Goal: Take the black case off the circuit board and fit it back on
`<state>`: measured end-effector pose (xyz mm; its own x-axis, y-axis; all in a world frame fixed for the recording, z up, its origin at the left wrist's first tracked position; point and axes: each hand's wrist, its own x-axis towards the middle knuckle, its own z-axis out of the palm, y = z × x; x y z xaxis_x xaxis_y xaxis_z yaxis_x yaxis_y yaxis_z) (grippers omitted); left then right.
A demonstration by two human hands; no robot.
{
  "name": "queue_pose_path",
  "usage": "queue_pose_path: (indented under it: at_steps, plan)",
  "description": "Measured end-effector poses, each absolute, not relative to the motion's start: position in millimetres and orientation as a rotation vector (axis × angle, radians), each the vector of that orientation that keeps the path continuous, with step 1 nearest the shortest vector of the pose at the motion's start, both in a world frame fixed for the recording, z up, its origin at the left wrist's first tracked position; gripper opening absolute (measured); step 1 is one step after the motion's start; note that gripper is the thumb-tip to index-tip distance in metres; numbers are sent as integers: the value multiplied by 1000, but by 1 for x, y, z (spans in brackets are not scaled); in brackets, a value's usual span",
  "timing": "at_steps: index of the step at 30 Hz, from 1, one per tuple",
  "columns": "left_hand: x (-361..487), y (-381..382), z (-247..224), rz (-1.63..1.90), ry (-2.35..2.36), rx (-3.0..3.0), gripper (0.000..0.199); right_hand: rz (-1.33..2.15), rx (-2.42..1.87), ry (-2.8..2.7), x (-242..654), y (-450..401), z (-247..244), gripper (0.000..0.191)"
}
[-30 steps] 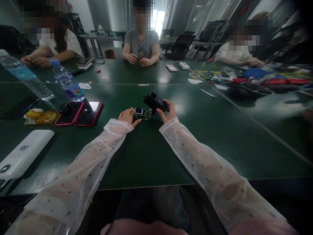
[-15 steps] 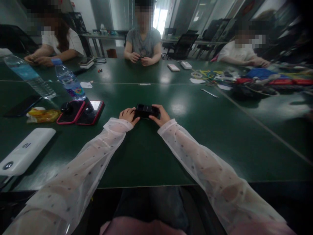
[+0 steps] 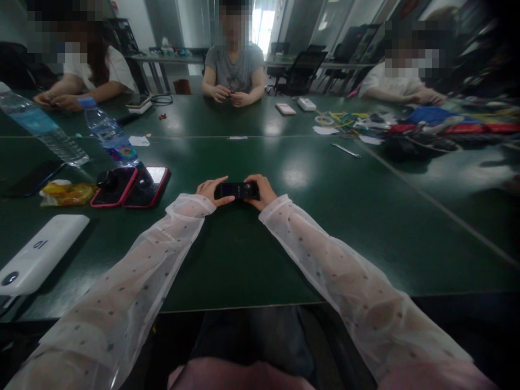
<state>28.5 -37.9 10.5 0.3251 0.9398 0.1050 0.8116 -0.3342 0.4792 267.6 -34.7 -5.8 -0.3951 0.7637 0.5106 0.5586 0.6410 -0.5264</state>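
A small black oblong device is held sideways over the green table, its dark face with faint pale marks turned up toward me. My left hand grips its left end, thumb along the near edge and fingers on the far side. Its right end is in my right hand, whose fingers curl round the far edge while the thumb is at the near side. Both wrists are in sheer white dotted sleeves. Whether the device touches the table I cannot tell.
To the left are two phones in pink cases, a yellow packet, a white power bank and two water bottles. A wrench and tangled cables lie to the right. Several people sit across the table.
The black device has been tipped so that its flat face shows more toward me. Both hands stay on its ends, with my left thumb now along the near edge. The view has shifted slightly.
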Motion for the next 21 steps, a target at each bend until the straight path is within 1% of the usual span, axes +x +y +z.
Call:
queue_pose_path:
  at_steps: [4,5,7,9,12,14,17,21]
  plan:
    - [28,-36,9,538,1568,2244,80,471,-1016,-2057,268,-35,-10,61]
    - [28,-35,8,544,1562,2246,79,500,-1042,-2034,268,-35,-9,61]
    - [27,-33,8,538,1556,2242,79,570,-1112,-1978,269,-37,-6,53]
    - [27,-32,8,527,1554,2235,79,717,-1134,-1928,270,-39,-1,48]
    - [27,-32,9,523,1546,2238,80,973,-1068,-1853,272,-39,5,50]
    - [27,-33,10,521,1547,2241,80,1067,-1050,-1808,273,-38,7,51]
    - [27,-35,13,515,1557,2236,81,1126,-1059,-1779,274,-36,8,50]
    - [26,-37,14,603,1477,2229,88,1117,-1083,-1748,273,-36,6,48]
